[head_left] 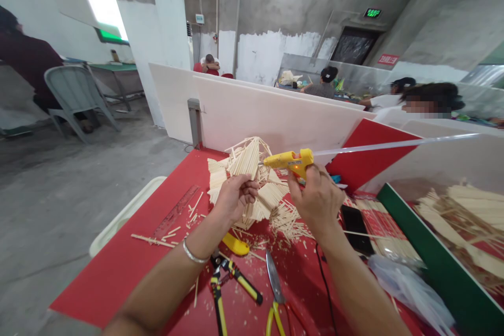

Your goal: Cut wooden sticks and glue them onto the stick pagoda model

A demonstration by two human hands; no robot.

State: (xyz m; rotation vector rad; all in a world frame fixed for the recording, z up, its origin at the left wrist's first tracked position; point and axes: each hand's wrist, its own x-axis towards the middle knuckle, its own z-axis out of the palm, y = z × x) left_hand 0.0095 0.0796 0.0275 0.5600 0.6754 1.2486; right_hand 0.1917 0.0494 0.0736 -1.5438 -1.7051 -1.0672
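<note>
My right hand [318, 199] is wrapped round a yellow hot glue gun [286, 160], its nozzle pointing left. A long clear glue stick [394, 144] runs out of the gun's back. In my left hand [235, 198], a triangular panel of thin wooden sticks [247, 158] is pinched by its lower edge. The nozzle tip is close to the panel's right edge; whether they touch I cannot tell. Around and beneath lie more joined stick panels [268, 199], partly hidden by my hands. Loose cut sticks [289, 220] are heaped below the gun.
Cutting pliers [246, 283], scissors [274, 278] and a yellow-handled tool [235, 244] lie on the red table [114, 273]. A ruler [177, 210] is at left. Right are a black phone [356, 230], packed sticks [388, 228] and a green-sided box [441, 257]. White partitions [275, 110] stand behind; people sit beyond.
</note>
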